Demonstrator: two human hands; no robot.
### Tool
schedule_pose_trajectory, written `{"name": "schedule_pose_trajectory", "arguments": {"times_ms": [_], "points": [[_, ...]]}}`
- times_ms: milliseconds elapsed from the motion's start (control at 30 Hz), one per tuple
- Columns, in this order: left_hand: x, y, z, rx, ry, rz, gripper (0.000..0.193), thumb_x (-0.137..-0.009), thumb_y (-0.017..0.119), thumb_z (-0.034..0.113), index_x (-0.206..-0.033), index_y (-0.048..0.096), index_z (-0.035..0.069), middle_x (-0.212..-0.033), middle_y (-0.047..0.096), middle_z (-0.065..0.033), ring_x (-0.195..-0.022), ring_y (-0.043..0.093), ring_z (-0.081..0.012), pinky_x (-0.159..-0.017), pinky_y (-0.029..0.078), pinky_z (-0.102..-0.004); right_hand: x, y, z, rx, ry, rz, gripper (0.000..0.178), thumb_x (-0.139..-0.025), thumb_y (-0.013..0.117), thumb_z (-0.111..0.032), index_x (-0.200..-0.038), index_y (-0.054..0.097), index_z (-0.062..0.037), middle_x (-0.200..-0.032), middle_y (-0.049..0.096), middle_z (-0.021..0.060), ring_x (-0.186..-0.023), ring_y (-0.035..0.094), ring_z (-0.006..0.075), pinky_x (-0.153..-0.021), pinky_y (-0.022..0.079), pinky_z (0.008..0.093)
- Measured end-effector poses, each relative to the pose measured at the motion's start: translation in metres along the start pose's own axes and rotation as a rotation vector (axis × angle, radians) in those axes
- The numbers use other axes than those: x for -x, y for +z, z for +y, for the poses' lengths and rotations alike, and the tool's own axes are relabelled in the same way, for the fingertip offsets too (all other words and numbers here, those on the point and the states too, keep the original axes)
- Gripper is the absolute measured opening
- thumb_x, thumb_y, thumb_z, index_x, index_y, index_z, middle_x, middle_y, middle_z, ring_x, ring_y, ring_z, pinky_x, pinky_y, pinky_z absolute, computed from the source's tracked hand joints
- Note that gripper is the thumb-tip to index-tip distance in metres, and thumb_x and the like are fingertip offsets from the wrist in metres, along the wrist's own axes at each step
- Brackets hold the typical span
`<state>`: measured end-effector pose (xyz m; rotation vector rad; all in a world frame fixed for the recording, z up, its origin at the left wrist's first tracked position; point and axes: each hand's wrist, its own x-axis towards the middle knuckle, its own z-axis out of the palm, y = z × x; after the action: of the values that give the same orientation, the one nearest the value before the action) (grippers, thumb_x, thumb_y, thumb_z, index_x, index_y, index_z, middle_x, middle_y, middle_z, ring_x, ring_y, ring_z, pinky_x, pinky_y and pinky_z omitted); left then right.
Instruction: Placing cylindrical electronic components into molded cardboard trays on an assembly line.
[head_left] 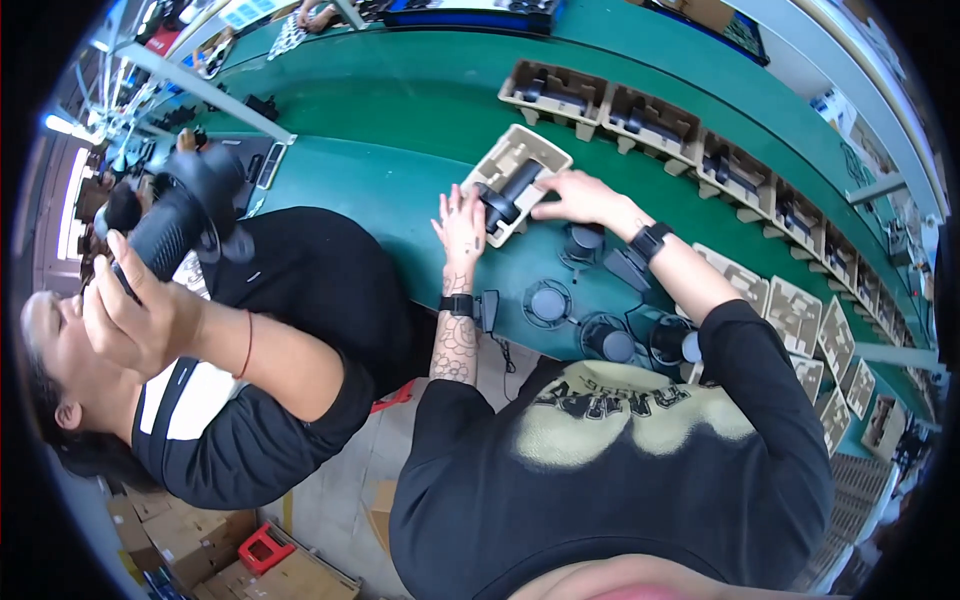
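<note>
At the upper middle of the frame, my right hand (575, 197) grips the black device (508, 193), seating it in the pulp tray (520, 150). My left hand (461, 227) rests flat, fingers released, steadying the tray. I should press evenly, keeping the device aligned with its recess.

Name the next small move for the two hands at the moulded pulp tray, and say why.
Probably press the black handheld device down until it seats. It lies only partly in the beige moulded pulp tray on the green bench; the right hand grips its upper end, and the left hand steadies the lower.
</note>
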<state>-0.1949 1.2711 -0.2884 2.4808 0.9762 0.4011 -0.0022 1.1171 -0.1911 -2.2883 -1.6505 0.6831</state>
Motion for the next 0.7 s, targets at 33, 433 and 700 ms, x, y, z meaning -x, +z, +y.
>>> {"name": "schedule_pose_trajectory", "arguments": {"times_ms": [33, 433, 700], "points": [[-0.005, -0.001, 0.014, 0.045, 0.028, 0.033, 0.046, -0.096, 0.04, 0.043, -0.138, 0.046, 0.025, -0.15, 0.03, -0.0108, -0.139, 0.02, -0.0386, -0.105, 0.02, -0.0644, 0.024, -0.008, 0.001, -0.017, -0.074, -0.058, 0.042, -0.082, 0.061, -0.037, -0.114, 0.059, -0.0103, -0.111, 0.057, 0.0211, -0.099, 0.06, 0.0326, -0.083, 0.049, 0.0413], [-0.038, -0.011, 0.013, 0.137, 0.425, -0.164, 0.054, -0.066, 0.059, 0.011, -0.119, 0.062, 0.022, -0.15, 0.031, -0.0102, -0.139, 0.014, -0.0423, -0.114, 0.013, -0.0502, 0.284, -0.074, 0.076, -1.271, 0.466, 0.764, 0.029, -0.085, 0.059, -0.03, -0.104, 0.061, -0.0092, -0.087, 0.065, 0.006, -0.067, 0.064, 0.0151, -0.044, 0.044, 0.0219], [-0.069, 0.009, 0.043, 0.243, 0.538, -0.341, 0.056, -0.055, 0.053, 0.001, -0.105, 0.068, 0.02, -0.149, 0.033, -0.0081, -0.14, 0.015, -0.0383, -0.116, 0.012, -0.046, 0.366, -0.006, 0.168, -1.732, 0.997, 0.441, 0.033, -0.088, 0.053, -0.038, -0.093, 0.059, -0.0054, -0.075, 0.064, 0.0136, -0.047, 0.06, 0.0179, -0.029, 0.035, 0.0237]]}}
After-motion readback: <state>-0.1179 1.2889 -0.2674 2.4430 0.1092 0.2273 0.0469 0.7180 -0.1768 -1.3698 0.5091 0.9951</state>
